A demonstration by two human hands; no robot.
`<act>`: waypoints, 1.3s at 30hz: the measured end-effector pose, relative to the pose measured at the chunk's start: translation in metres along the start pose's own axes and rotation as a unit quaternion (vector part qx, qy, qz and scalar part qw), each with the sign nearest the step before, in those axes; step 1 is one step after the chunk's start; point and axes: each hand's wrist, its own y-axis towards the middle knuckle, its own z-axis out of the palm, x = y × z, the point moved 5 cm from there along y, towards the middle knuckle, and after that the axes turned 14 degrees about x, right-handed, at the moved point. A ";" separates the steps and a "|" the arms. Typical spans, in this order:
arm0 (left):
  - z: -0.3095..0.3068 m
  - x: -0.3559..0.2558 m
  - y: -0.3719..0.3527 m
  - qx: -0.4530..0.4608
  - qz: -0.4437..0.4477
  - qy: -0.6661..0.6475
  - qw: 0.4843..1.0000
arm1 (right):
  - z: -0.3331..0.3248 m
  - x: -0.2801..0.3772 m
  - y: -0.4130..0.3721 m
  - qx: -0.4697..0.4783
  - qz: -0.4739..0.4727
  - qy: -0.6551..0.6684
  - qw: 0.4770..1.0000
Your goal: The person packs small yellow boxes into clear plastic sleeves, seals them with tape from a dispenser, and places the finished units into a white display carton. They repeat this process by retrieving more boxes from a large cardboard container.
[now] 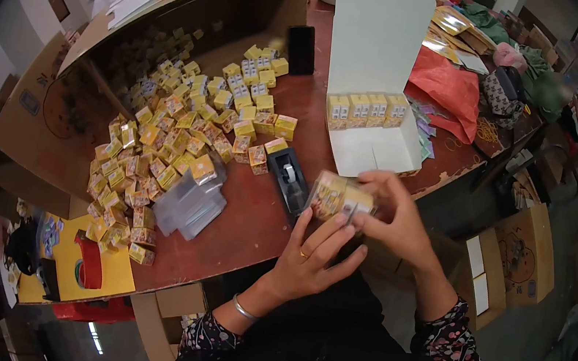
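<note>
Between my two hands is a clear plastic case (335,196) with small yellow boxes in it, held above the front edge of the table. My left hand (314,256) supports it from below with its fingers pressed to the near side. The fingers of my right hand (401,222) grip its right end. Just left of the case stands a black tape dispenser (289,180). Behind it is an open white carton (374,152) with a row of packed yellow boxes (367,110) along its back. Flat clear plastic cases (191,204) lie to the left.
A heap of small yellow boxes (176,139) spills from a large cardboard box (84,111) across the red-brown table (245,226). A black upright object (300,50) stands behind. Red plastic (445,92) and rubber bands (486,131) lie at right. An open carton (514,264) sits below right.
</note>
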 end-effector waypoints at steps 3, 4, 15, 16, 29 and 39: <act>0.037 0.015 0.023 0.082 0.003 -0.029 0.996 | -0.078 0.018 0.023 -0.135 -0.034 -0.295 0.945; 0.054 0.021 0.027 0.099 -0.018 -0.038 0.994 | -0.100 0.018 0.037 -0.152 -0.046 -0.396 0.905; 0.152 0.051 0.044 0.260 -0.172 0.027 0.950 | -0.106 -0.049 0.162 0.045 -0.072 -0.561 0.823; 0.152 0.050 0.043 0.260 -0.176 0.032 0.949 | -0.104 -0.052 0.165 0.049 -0.072 -0.559 0.825; -0.003 0.086 -0.026 0.030 -0.250 -0.083 0.964 | -0.085 -0.060 0.157 0.058 -0.173 -0.627 0.758; -0.050 0.242 -0.162 0.210 -0.462 0.043 0.860 | -0.011 0.002 0.096 -0.018 -0.221 -0.530 0.819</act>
